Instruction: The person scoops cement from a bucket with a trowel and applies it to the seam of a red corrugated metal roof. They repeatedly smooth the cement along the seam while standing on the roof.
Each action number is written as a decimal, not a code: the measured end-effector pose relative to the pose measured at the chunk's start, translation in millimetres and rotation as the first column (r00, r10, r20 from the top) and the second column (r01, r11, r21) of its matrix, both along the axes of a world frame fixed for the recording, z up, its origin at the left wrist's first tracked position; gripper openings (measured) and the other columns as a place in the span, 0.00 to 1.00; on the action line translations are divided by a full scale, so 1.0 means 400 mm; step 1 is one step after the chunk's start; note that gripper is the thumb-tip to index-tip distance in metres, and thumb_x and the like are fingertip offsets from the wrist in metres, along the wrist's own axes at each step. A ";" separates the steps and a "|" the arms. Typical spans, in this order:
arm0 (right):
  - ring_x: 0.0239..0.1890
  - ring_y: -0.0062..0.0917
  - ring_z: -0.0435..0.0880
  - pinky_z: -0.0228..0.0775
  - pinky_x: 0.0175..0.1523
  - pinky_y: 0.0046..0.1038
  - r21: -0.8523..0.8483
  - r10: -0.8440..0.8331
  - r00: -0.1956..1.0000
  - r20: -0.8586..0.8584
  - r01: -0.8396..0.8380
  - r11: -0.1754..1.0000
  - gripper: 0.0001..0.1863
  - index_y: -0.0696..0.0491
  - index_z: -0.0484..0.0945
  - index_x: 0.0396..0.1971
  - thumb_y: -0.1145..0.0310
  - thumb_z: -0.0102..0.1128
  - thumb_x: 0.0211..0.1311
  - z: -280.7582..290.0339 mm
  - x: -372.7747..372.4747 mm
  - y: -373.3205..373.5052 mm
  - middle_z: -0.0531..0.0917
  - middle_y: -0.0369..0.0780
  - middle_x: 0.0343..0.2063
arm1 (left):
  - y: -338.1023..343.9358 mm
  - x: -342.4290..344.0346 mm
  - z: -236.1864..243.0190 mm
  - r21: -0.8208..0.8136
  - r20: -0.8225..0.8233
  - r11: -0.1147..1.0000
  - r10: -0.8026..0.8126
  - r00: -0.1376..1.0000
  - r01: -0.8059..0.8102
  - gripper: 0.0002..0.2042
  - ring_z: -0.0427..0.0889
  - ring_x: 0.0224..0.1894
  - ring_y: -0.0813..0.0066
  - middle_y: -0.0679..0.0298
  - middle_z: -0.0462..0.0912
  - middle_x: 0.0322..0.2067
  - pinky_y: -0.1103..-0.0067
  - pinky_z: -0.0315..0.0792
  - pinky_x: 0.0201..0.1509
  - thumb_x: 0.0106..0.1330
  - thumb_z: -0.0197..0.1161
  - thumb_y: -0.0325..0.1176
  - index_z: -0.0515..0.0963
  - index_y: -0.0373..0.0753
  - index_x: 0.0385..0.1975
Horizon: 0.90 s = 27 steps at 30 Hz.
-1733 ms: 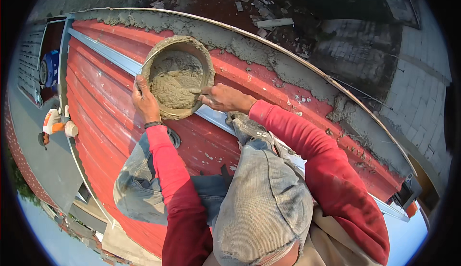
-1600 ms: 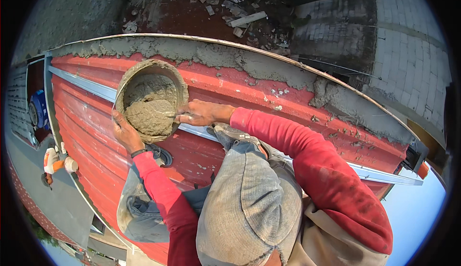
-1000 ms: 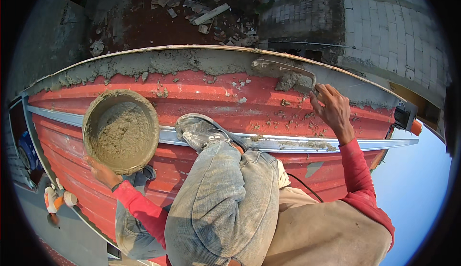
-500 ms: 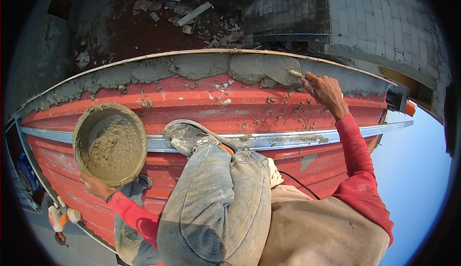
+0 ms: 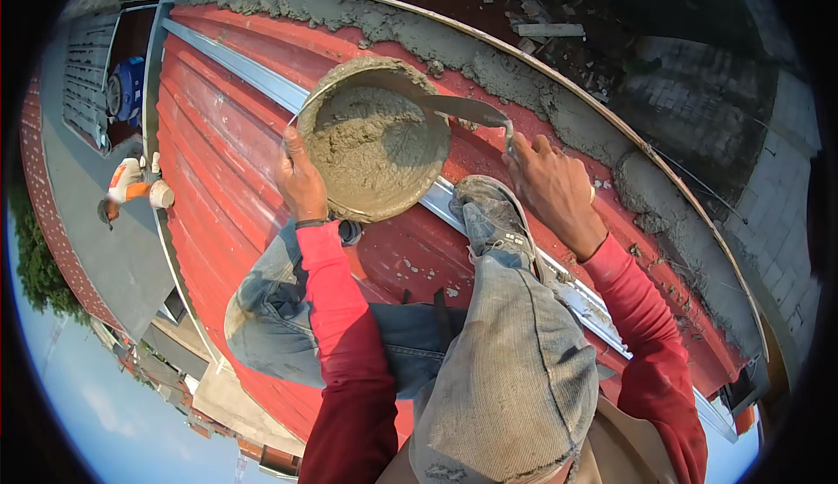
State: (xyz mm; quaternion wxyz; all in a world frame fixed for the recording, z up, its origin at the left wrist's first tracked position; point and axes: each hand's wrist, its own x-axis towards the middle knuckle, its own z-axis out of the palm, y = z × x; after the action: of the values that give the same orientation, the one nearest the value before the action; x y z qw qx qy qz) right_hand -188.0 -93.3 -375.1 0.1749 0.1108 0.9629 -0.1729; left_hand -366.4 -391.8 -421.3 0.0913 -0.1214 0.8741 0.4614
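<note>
A round bucket (image 5: 384, 212), caked with grey cement, stands tilted on the red ribbed metal roof (image 5: 218, 126). Wet mortar (image 5: 362, 139) fills much of it. My left hand (image 5: 302, 178) grips the bucket's near left side, its fingers partly hidden by the rim. In my right hand (image 5: 560, 189) is the handle of a trowel (image 5: 476, 110). The trowel's blade reaches leftward over the bucket's right rim, its tip at the mortar. Beyond the bucket, a rough band of mortar (image 5: 524, 91) runs along the roof's far edge.
A shiny metal channel (image 5: 240, 65) crosses the roof beneath the bucket and my foot (image 5: 489, 213). A thin strip (image 5: 611, 126) borders the far edge, with a drop to rubble (image 5: 550, 30) beyond. Lower down at left, another person (image 5: 127, 183) stands beside a pale bucket (image 5: 161, 194).
My view has turned left. My right hand has brought the trowel from the mortar band at the edge to the bucket. My left hand stays at the bucket's side.
</note>
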 end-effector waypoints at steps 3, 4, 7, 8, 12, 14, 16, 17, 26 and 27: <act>0.25 0.38 0.89 0.81 0.28 0.38 -0.035 0.221 0.975 0.031 -0.220 0.975 0.12 0.58 0.78 0.41 0.63 0.58 0.71 -0.144 -0.137 -0.153 0.85 0.44 0.24 | 0.001 0.007 0.024 0.011 -0.017 0.999 -0.050 0.999 0.050 0.35 0.77 0.42 0.76 0.63 0.87 0.39 0.73 0.73 0.51 0.80 0.52 0.63 0.84 0.29 0.53; 0.26 0.37 0.90 0.82 0.28 0.38 -0.095 0.271 0.963 0.006 -0.269 0.958 0.13 0.59 0.79 0.42 0.63 0.59 0.70 -0.160 -0.155 -0.176 0.86 0.45 0.24 | -0.005 0.009 0.028 0.003 -0.019 0.998 -0.065 0.998 0.065 0.34 0.77 0.42 0.76 0.64 0.87 0.39 0.73 0.73 0.51 0.81 0.52 0.62 0.84 0.29 0.53; 0.28 0.40 0.90 0.83 0.32 0.41 -0.306 0.382 0.922 0.059 -0.347 0.886 0.17 0.60 0.82 0.47 0.61 0.60 0.70 -0.189 -0.196 -0.182 0.88 0.47 0.27 | -0.016 0.017 0.025 -0.035 -0.009 0.999 -0.037 0.999 0.037 0.34 0.77 0.41 0.76 0.63 0.87 0.38 0.73 0.73 0.50 0.81 0.51 0.61 0.84 0.29 0.52; 0.30 0.43 0.90 0.83 0.35 0.42 -0.427 0.373 0.926 0.062 -0.313 0.848 0.18 0.58 0.82 0.49 0.59 0.60 0.71 -0.197 -0.185 -0.188 0.88 0.48 0.28 | -0.021 0.019 0.024 -0.049 -0.004 0.999 -0.017 1.000 0.017 0.33 0.77 0.41 0.76 0.63 0.87 0.38 0.73 0.73 0.50 0.81 0.51 0.61 0.84 0.29 0.52; 0.51 0.52 0.86 0.78 0.58 0.49 -0.754 0.207 0.975 0.084 -0.073 0.653 0.25 0.52 0.82 0.59 0.50 0.56 0.75 -0.215 -0.103 -0.198 0.87 0.56 0.41 | 0.011 0.011 0.009 0.031 -0.084 1.000 0.006 0.996 -0.004 0.34 0.77 0.42 0.74 0.60 0.87 0.39 0.72 0.73 0.50 0.81 0.51 0.61 0.84 0.29 0.52; 0.47 0.56 0.86 0.79 0.57 0.49 -0.833 0.138 0.984 0.109 0.015 0.553 0.26 0.55 0.81 0.60 0.49 0.55 0.77 -0.244 -0.069 -0.183 0.88 0.57 0.42 | 0.026 0.013 0.005 -0.054 -0.044 0.998 -0.019 0.999 0.016 0.34 0.79 0.43 0.73 0.60 0.87 0.40 0.72 0.74 0.51 0.81 0.51 0.62 0.84 0.29 0.52; 0.49 0.55 0.86 0.78 0.59 0.48 -0.870 0.100 0.993 0.060 0.003 0.494 0.27 0.55 0.81 0.61 0.48 0.55 0.77 -0.236 -0.040 -0.167 0.87 0.58 0.46 | 0.038 0.016 0.013 0.014 -0.014 1.000 0.009 1.000 -0.009 0.36 0.82 0.48 0.68 0.56 0.87 0.47 0.70 0.75 0.57 0.81 0.51 0.62 0.82 0.26 0.55; 0.46 0.54 0.86 0.79 0.56 0.48 -0.861 0.089 0.990 0.109 0.049 0.506 0.28 0.55 0.81 0.61 0.47 0.55 0.77 -0.211 -0.021 -0.158 0.87 0.58 0.45 | 0.030 0.018 0.012 0.086 0.028 0.996 0.030 0.999 -0.032 0.37 0.82 0.50 0.66 0.54 0.87 0.50 0.69 0.75 0.58 0.81 0.51 0.63 0.81 0.25 0.57; 0.31 0.48 0.87 0.77 0.37 0.47 -0.533 -0.271 0.940 0.207 0.341 0.775 0.19 0.54 0.83 0.47 0.52 0.62 0.72 0.102 0.265 0.153 0.87 0.49 0.30 | -0.093 -0.031 -0.050 -0.140 0.085 0.988 0.081 0.993 -0.069 0.48 0.82 0.55 0.53 0.39 0.83 0.55 0.64 0.75 0.61 0.76 0.50 0.71 0.77 0.18 0.61; 0.29 0.46 0.87 0.77 0.33 0.44 -0.405 -0.317 0.935 0.159 0.355 0.843 0.17 0.54 0.82 0.46 0.55 0.64 0.71 0.134 0.306 0.187 0.87 0.46 0.31 | -0.094 -0.033 -0.052 -0.138 0.096 0.987 0.091 0.991 -0.078 0.48 0.82 0.55 0.53 0.39 0.83 0.55 0.64 0.75 0.61 0.76 0.50 0.71 0.77 0.18 0.61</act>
State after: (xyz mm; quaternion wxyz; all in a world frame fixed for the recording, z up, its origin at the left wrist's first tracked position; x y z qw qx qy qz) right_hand -65.6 -18.6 -321.4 0.2032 0.2443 0.8585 -0.4025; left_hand -379.4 -429.5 -442.2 0.1078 -0.1877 0.8913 0.3983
